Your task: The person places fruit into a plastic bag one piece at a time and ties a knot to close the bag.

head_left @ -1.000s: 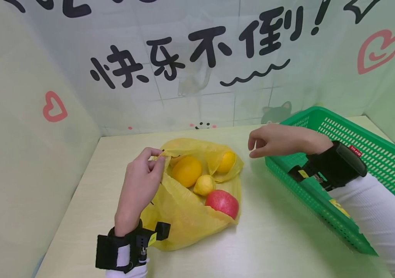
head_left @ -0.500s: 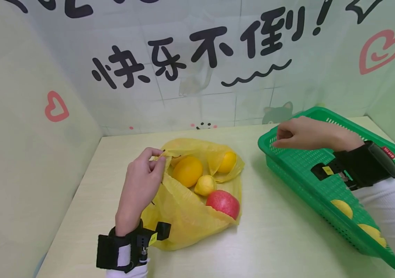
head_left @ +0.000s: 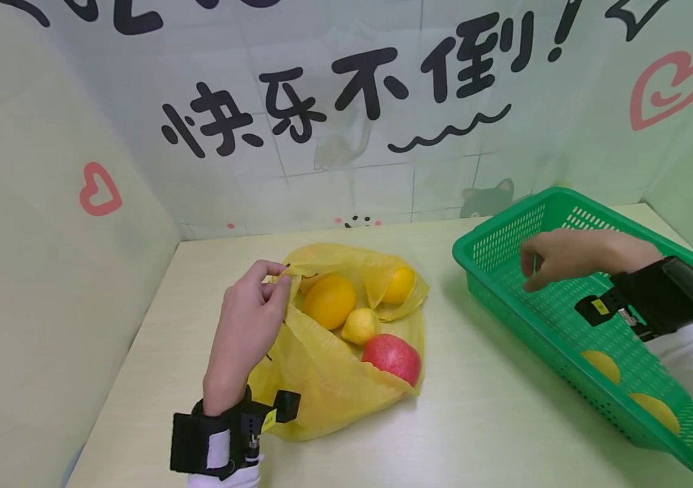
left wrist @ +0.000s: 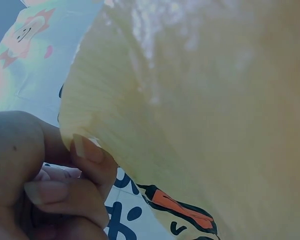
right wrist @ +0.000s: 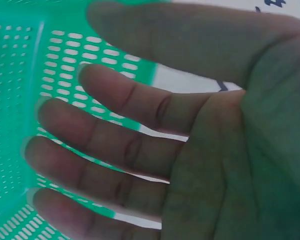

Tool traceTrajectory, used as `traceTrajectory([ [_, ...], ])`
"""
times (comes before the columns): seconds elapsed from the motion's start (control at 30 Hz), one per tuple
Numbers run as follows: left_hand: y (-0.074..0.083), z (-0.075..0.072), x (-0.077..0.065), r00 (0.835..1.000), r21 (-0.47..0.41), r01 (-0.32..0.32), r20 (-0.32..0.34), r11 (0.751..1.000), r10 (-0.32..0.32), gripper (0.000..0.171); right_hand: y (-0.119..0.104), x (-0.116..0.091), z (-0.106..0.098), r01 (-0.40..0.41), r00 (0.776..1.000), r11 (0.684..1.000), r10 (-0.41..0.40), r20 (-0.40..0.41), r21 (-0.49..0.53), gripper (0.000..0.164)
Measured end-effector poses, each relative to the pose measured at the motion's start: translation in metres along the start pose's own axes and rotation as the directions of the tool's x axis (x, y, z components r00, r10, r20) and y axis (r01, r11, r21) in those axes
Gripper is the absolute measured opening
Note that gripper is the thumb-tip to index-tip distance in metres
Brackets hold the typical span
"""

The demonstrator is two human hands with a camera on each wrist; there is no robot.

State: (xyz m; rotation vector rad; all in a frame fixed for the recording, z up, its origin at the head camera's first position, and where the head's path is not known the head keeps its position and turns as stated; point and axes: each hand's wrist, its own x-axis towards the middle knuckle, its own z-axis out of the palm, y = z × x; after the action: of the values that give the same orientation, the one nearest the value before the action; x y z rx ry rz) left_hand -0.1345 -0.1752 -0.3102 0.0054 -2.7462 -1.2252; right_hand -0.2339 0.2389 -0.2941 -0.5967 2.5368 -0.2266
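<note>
On the pale flat tabletop (head_left: pixel 456 420), the thin yellow plastic bag (head_left: pixel 328 400) with the round red fruit (head_left: pixel 391 358) inside lies left of the oblong green plastic basket (head_left: pixel 559 322).

Left of centre, your left hand (head_left: pixel 251 308) pinches, wrist (head_left: pixel 221 393) below it; at the right, your right hand (head_left: pixel 565 256) hangs, fingers (right wrist: pixel 110 136) relaxed, thumb (right wrist: pixel 190 42) apart.

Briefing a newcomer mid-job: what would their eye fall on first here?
Most likely the green basket at the head view's right, two yellow fruits by its left side. Next, the open yellow bag near centre, a red fruit at its mouth; bold black lettering stands behind.
</note>
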Motion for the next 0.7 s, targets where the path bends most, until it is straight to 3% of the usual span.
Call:
traceTrajectory([
  [0.17, -0.001, -0.001, 0.0, 1.0, 0.007, -0.009, -0.008, 1.0, 0.009, 0.027, 0.0, -0.001, 0.002, -0.054, 0.991, 0.996, 0.045, 0.129, 0.065, 0.052],
  [0.33, -0.001, -0.001, -0.001, 1.0, 0.001, -0.003, -0.011, 1.0, 0.003, 0.027, -0.003, -0.003, 0.007, -0.179, 0.944, 0.981, 0.15, 0.295, 0.072, 0.048],
  [0.47, -0.002, 0.001, -0.001, 1.0, -0.015, -0.002, -0.005, 1.0, 0.002, 0.027, -0.001, -0.007, 0.018, -0.245, 0.92, 0.969, 0.221, 0.324, 0.032, 0.04],
  [0.63, -0.002, 0.003, 0.0, 1.0, -0.012, -0.008, -0.002, 1.0, 0.008, 0.027, 0.004, -0.006, 0.031, -0.266, 0.914, 0.963, 0.24, 0.326, 0.034, 0.04],
  [0.7, -0.001, 0.004, -0.001, 1.0, -0.01, -0.008, -0.003, 1.0, 0.008, 0.027, 0.004, -0.005, 0.035, -0.301, 0.914, 0.953, 0.281, 0.292, 0.026, 0.031],
])
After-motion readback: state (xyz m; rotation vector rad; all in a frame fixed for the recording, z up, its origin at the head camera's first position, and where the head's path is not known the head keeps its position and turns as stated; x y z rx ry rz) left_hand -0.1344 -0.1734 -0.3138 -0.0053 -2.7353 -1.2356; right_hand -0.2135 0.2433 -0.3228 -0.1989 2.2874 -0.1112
